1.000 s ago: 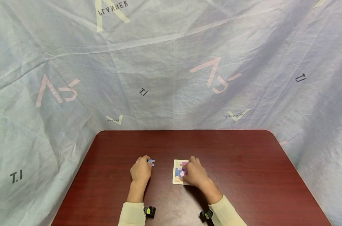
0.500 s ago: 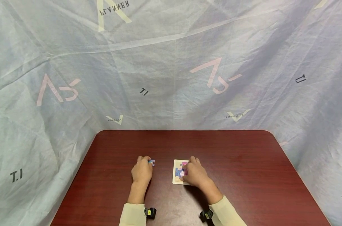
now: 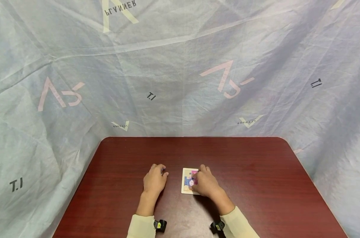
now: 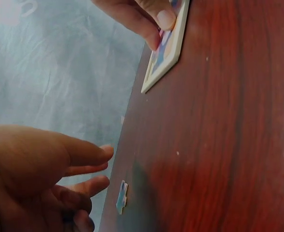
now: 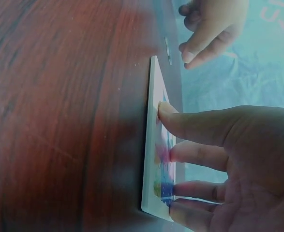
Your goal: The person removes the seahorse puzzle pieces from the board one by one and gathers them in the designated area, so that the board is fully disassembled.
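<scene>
A small jigsaw piece (image 4: 122,197), light blue with a pale edge, lies on the table. My left hand (image 3: 154,180) hovers over it with thumb and fingers apart; in the left wrist view a gap shows between the fingertips and the piece. From the head, that hand covers most of the piece. To the right is a square jigsaw puzzle (image 3: 186,181) in a cream frame, with blue, pink and beige pictures. My right hand (image 3: 206,182) rests on it, its spread thumb and fingertips touching the picture face. The puzzle's right part is hidden under this hand.
The dark red wooden table (image 3: 242,158) has rounded far corners. Grey printed cloth (image 3: 180,109) hangs behind it and along both sides. Black wrist cameras are worn at both cream sleeves.
My left hand has shifted right, over the jigsaw piece, and its thumb has spread from the fingers. The piece, visible beside the hand before, is now mostly covered. The right hand stays put.
</scene>
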The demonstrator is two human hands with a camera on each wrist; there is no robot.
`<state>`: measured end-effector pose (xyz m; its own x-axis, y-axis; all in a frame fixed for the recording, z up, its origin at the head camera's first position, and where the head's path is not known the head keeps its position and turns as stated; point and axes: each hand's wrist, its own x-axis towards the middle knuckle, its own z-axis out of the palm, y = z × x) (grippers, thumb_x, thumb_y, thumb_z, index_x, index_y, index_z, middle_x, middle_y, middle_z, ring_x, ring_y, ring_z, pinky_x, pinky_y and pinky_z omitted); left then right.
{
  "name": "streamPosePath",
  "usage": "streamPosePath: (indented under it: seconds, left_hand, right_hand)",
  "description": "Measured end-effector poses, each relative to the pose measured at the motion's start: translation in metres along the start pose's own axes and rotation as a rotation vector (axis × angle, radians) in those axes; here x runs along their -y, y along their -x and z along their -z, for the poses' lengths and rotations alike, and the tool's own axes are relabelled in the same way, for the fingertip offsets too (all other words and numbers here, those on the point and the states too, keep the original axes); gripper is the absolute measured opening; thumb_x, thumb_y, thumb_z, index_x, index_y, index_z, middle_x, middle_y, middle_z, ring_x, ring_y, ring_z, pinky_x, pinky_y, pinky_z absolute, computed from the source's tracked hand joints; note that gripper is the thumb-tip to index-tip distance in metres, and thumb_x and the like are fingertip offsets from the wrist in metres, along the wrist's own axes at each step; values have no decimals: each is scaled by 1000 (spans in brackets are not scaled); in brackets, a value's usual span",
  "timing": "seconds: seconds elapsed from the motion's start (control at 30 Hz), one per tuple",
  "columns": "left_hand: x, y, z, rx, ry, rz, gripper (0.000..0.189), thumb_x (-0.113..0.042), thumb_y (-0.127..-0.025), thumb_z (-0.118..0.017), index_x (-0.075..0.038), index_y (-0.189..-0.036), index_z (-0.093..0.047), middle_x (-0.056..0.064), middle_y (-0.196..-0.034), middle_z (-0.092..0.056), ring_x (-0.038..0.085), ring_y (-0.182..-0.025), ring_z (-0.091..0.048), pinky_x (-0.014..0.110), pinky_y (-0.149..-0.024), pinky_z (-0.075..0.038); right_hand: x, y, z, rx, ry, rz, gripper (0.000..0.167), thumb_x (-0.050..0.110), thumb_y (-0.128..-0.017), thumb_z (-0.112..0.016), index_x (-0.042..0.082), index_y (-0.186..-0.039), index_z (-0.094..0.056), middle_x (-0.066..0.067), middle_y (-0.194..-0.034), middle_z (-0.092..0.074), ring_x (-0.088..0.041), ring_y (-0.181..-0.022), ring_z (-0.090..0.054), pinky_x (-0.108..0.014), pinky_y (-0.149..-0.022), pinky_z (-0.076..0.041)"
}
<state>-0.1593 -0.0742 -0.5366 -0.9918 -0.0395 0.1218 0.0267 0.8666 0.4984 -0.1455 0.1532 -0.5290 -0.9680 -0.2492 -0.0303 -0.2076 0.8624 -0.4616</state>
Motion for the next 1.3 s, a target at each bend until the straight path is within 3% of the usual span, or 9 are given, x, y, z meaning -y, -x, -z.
streamPosePath:
  seconds: [0.37, 0.8, 1.3]
  left_hand:
    - [-13, 10, -1, 37, 21, -112, 26, -20, -90, -83, -10, -113, -77, 8, -103, -67, 29, -84, -74, 47, -73, -59]
    - [-31, 16, -8, 159, 68, -234, 23, -18, -93, -80, -10, -114, -77, 5, -104, -65, 20, -84, -69, 40, -74, -57]
    - [-39, 20, -19, 202, 51, -269, 30, -18, -91, -82, -8, -119, -77, 4, -103, -64, 15, -73, -61, 36, -68, -55]
  right_hand:
    - [0, -3, 0, -34, -1, 9, 35, 24, -66, -99, 10, -93, -81, -8, -100, -55, -29, -100, -53, -43, -73, -54]
    - [-2, -4, -1, -19, -15, 2, 31, 24, -68, -98, 11, -90, -79, -8, -100, -54, -28, -100, -51, -42, -71, -52]
    - [-1, -3, 0, -24, -16, 9, 30, 23, -69, -98, 10, -89, -79, -9, -101, -54, -30, -101, -52, -42, -67, -52]
